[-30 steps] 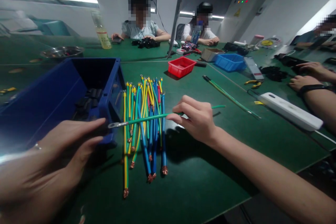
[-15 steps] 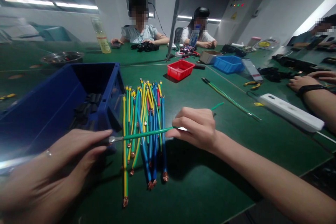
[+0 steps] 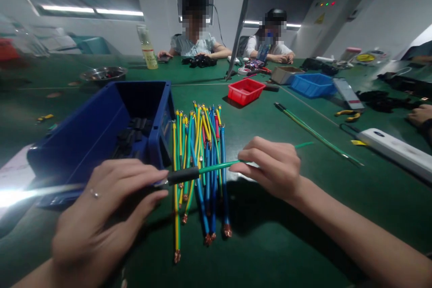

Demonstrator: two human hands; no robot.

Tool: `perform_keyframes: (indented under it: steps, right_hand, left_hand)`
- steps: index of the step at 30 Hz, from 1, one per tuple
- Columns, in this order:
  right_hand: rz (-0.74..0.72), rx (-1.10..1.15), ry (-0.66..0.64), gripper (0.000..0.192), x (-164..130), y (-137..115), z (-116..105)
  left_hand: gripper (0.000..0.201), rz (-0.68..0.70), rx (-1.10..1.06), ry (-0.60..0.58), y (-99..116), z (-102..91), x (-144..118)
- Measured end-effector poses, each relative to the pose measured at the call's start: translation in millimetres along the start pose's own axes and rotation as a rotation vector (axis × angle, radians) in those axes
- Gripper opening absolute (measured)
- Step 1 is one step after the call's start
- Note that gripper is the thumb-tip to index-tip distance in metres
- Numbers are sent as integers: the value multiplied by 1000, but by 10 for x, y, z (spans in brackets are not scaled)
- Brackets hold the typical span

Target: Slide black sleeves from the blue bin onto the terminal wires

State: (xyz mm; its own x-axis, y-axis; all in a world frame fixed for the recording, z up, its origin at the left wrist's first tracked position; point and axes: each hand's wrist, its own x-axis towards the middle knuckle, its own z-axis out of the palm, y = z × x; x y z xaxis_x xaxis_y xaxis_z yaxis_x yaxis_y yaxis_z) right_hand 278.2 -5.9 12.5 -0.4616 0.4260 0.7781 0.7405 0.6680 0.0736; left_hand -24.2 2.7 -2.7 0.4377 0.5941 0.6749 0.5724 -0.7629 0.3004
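Observation:
My right hand [image 3: 273, 168] pinches a thin green wire [image 3: 219, 166] that runs level across the view. A short black sleeve [image 3: 183, 175] sits on the wire's left end, and my left hand [image 3: 108, 207] holds that end between thumb and fingers. Below the wire lies a bundle of yellow-green and blue wires [image 3: 199, 162] with copper lugs on the green table [image 3: 270, 243]. A dark blue bin [image 3: 101, 130] with black sleeves inside stands just left of the bundle, beside my left hand.
A red tray [image 3: 245, 91] and a light blue tray [image 3: 312, 84] stand further back. Long green wires [image 3: 313, 133] and a white power strip [image 3: 394, 153] lie at the right. A bottle [image 3: 146, 48] and metal dish [image 3: 103, 73] are far left. Two people sit across; another person's hand [image 3: 420, 114] rests at right.
The wire's bare metal lug end is now covered by a black sleeve held at my left fingertips. Both hands have drawn slightly closer and the view has shifted left.

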Motion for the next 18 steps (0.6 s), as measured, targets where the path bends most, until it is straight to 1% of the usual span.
perform_keyframes:
  steps: [2, 5, 7, 10, 13, 16, 18]
  right_hand:
    - [4, -10, -24, 34, -6, 8, -3]
    - [0, -17, -57, 32, -8, -1, -3]
    - [-2, -28, -60, 31, -2, -6, -8]
    - [-12, -34, -54, 29, 15, -13, -20]
    - [-59, -23, -56, 27, 32, -33, -22]
    - [-81, -18, -58, 26, 44, -66, -14]
    - [-70, -13, -66, 24, 47, -78, -13]
  left_hand:
    - [20, 1, -42, 2, 8, -10, 33]
    - [16, 25, -61, -14, 29, -29, 66]
    - [16, 43, -43, -18, 30, -44, 70]
    - [21, 44, -12, -64, 16, -58, 68]
    - [26, 57, -1, -65, 21, -52, 88]
    - [22, 122, 18, -34, 54, -42, 119]
    - [19, 149, 22, -35, 73, -38, 133]
